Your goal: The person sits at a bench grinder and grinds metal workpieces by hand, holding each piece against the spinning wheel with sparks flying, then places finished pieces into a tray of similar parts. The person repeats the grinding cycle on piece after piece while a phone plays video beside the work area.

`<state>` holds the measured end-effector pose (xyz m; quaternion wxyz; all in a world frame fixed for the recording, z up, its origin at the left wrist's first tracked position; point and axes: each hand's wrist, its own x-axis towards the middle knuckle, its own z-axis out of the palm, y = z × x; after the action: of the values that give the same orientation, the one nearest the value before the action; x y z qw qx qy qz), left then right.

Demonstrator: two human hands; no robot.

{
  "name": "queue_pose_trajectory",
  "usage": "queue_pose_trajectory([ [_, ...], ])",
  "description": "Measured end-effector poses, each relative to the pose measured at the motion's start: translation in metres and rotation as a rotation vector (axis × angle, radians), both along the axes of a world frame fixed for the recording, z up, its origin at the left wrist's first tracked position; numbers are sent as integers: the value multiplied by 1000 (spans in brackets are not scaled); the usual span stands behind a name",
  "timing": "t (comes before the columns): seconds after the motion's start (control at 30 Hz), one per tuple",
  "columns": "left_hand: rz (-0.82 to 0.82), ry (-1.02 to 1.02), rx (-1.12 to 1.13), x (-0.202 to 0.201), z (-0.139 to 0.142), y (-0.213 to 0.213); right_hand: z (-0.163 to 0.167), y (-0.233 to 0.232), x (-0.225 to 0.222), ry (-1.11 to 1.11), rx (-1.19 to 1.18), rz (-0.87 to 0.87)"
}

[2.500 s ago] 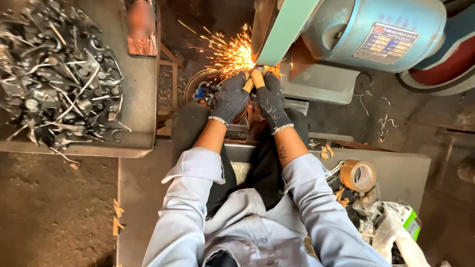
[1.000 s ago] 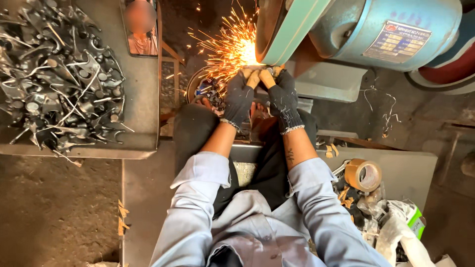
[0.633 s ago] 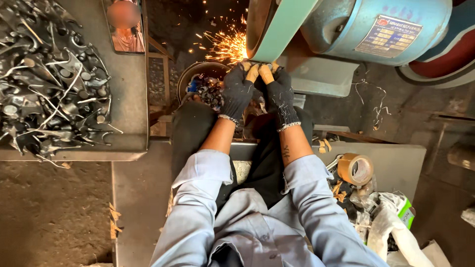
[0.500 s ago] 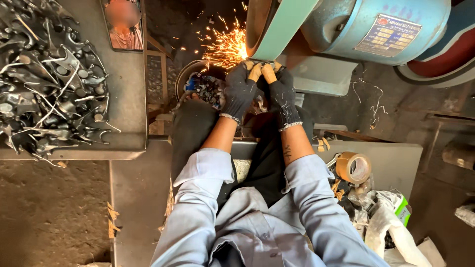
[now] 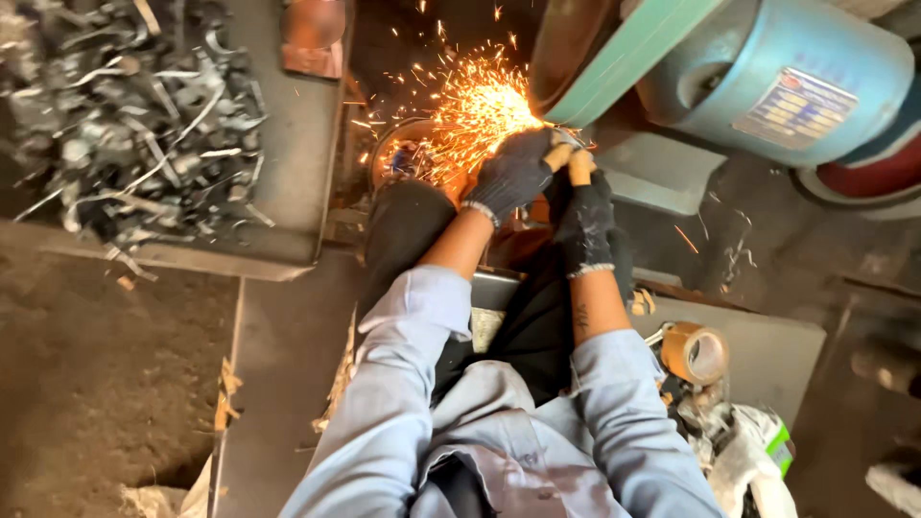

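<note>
1. My left hand (image 5: 513, 175) and my right hand (image 5: 587, 213) are both in dark knit gloves, close together, up at the grinding wheel (image 5: 568, 46).
2. The fingers (image 5: 537, 153) of my left hand are curled tight around a small metal piece (image 5: 566, 140). Only a little bit of it peeks out at the tips, so I cannot tell its whole shape.
3. My right hand is curled too, with its thumb touching the same piece from just behind. How hard it grips I cannot tell.
4. The metal piece sits right at my fingertips, away from my body, touching the edge of the wheel. Both hands are about equally near it; the left one covers more of it.
5. From the bit I see, the piece seems to point up and away from me, toward the wheel. Its long way seems to run from my hands to the wheel, but most of it is hidden.
6. Sparks (image 5: 475, 105) fly off to my left, over a round bowl (image 5: 398, 153) of small parts below.
7. The blue motor (image 5: 777, 77) sits to the right of the wheel.
8. A heap of grey metal parts (image 5: 134, 115) lies on the worktop (image 5: 288, 192) well off to my left. A roll of brown tape (image 5: 696, 352) is near my right elbow.
</note>
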<state>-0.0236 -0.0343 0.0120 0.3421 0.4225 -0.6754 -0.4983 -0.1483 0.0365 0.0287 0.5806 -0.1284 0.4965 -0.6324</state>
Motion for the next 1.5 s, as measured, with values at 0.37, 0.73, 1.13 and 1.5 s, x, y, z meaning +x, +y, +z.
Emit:
queue_pose_trajectory([
  [0.37,-216,-641,-23,50,64,59,46,49,33,927,170,360],
  [0.73,-235,744,871,18,9,4,-13,2,5,161,-242,271],
  [1.13,-408,187,87,45,24,18,43,17,11,370,-347,480],
  [1.5,266,-660,-362,218,62,-17,24,70,38,158,238,443],
])
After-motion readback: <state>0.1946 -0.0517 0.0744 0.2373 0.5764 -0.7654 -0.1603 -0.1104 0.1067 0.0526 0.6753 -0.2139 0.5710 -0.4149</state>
